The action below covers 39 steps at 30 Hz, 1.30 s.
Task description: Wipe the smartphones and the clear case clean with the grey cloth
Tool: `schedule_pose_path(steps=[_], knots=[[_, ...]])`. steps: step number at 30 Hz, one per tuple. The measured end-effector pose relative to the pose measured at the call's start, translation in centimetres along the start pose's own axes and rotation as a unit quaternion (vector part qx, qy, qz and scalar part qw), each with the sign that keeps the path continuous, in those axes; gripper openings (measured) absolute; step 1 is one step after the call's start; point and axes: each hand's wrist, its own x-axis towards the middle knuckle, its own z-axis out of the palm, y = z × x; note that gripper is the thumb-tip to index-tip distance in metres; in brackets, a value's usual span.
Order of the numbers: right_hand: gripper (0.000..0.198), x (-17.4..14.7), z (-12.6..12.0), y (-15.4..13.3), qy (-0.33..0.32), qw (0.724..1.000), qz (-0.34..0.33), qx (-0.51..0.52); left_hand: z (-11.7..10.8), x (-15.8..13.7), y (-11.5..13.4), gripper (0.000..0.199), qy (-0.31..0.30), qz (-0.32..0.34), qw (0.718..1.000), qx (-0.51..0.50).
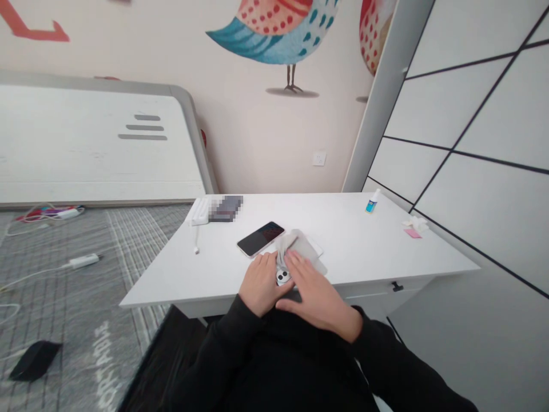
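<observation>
At the desk's front edge my left hand (259, 284) is closed on a white phone (283, 277), its dark round camera lenses facing up. Most of that phone is hidden by my hands and the cloth. A light grey cloth (306, 252) is bunched over its far side and hangs out to the right. My right hand (315, 292) presses the cloth with its fingertips, thumb pointing toward my left hand. Just beyond my left hand, a second phone (261, 238) with a black screen lies face up on the desk.
The white desk (343, 229) has a drawer with a black knob (397, 286). A small bottle (372, 202), a pink slip (412, 233) and crumpled white tissue (416, 223) are at right. A power strip (200, 212) and a blurred dark item (226, 208) lie back left.
</observation>
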Motion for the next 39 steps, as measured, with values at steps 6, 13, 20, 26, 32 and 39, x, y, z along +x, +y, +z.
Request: schedule_pose_path(steps=[6,13,20,26,32,39], knots=[[0.096,-0.2,-0.6,2.7,0.027,0.998,0.054,-0.010,-0.5,-0.1,0.1,0.071,-0.021,0.002,0.999,-0.039],[0.103,-0.8,0.3,-0.6,0.007,1.000,-0.016,0.003,-0.7,-0.1,-0.4,0.093,-0.027,-0.005,0.995,-0.100],[0.085,0.0,-0.5,0.6,0.018,1.000,-0.023,-0.010,-0.8,0.0,-0.3,0.109,-0.019,-0.017,0.988,-0.150],[0.101,-0.9,-0.2,0.1,-0.023,0.997,-0.073,-0.019,-0.9,0.0,-0.3,0.101,-0.019,-0.017,0.988,-0.152],[0.096,-1.4,-0.6,1.2,0.018,0.999,0.018,-0.044,-0.4,-0.1,-0.6,0.113,-0.020,-0.018,0.991,-0.128],[0.095,-2.5,-0.5,1.3,-0.015,0.998,-0.035,-0.056,0.0,-0.2,-0.8,0.101,-0.018,-0.004,0.995,-0.096]])
